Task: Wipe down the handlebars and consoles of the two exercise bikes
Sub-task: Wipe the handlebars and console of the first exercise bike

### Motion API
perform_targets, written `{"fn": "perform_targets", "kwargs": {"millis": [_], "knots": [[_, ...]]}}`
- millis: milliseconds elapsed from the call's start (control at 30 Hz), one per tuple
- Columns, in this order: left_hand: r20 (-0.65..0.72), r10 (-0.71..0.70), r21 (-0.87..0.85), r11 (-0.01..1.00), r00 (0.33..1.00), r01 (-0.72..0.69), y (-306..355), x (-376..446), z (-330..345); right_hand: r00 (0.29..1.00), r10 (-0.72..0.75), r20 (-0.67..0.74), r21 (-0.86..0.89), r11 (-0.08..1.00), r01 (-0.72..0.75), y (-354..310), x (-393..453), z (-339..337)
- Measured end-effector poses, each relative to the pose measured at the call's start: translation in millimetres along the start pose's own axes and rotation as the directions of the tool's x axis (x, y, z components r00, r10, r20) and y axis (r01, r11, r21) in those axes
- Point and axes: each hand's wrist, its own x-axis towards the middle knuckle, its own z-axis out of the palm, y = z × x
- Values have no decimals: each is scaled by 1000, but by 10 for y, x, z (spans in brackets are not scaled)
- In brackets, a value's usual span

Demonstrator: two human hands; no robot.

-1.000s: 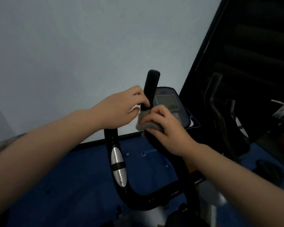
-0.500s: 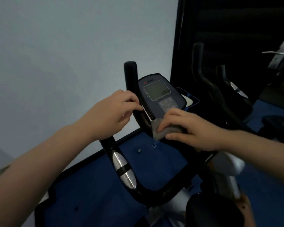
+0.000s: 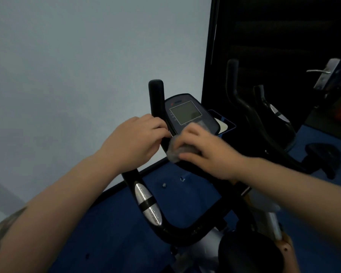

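Note:
A black exercise bike stands in front of me, with a looped handlebar (image 3: 146, 205) carrying silver pulse sensors and an upright grip (image 3: 156, 97). Its dark console (image 3: 185, 112) has a grey screen. My left hand (image 3: 135, 143) grips the left handlebar just below the upright grip. My right hand (image 3: 203, 149) holds a crumpled grey cloth (image 3: 174, 152) against the console's lower edge, and the hand is blurred. A second bike's black handlebar (image 3: 242, 103) rises at the right.
A pale wall fills the left and top. A dark mirrored panel (image 3: 274, 36) is at the right, with a door handle (image 3: 323, 72) beyond it. The floor (image 3: 110, 229) is blue. A black saddle (image 3: 323, 154) shows at the right, and another saddle (image 3: 250, 251) sits near the bottom.
My right hand with the cloth has slid from the handlebar stem up to the console's lower edge. My left hand has kept its hold on the handlebar. My view has swung right.

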Motion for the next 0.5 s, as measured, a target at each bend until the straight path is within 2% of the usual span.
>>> {"fn": "perform_targets", "kwargs": {"millis": [100, 167, 233, 267, 333, 400, 500], "knots": [[-46, -113, 4, 994, 993, 113, 171, -109, 71, 1000, 7, -8, -29, 1000, -7, -9, -175, 154], [-94, -172, 23, 984, 981, 175, 344, -202, 199, 995, -11, 101, -64, 998, 17, 121, -507, -25], [-106, -212, -34, 977, 972, 209, 507, -258, 331, 972, 19, 232, -71, 997, -2, 217, -676, -254], [-112, -226, -58, 974, 968, 221, 551, -263, 369, 969, 22, 245, -73, 997, -4, 226, -633, -309], [-117, -238, -67, 970, 964, 232, 565, -257, 405, 989, -12, 144, -63, 998, 21, 159, -392, -226], [-116, -232, -63, 972, 966, 226, 544, -275, 408, 999, 53, -4, 33, 998, -53, -1, -169, -14], [-126, -206, -113, 975, 970, 192, 516, -305, 422, 987, 130, -93, 121, 986, -118, 37, -486, 210]]}}
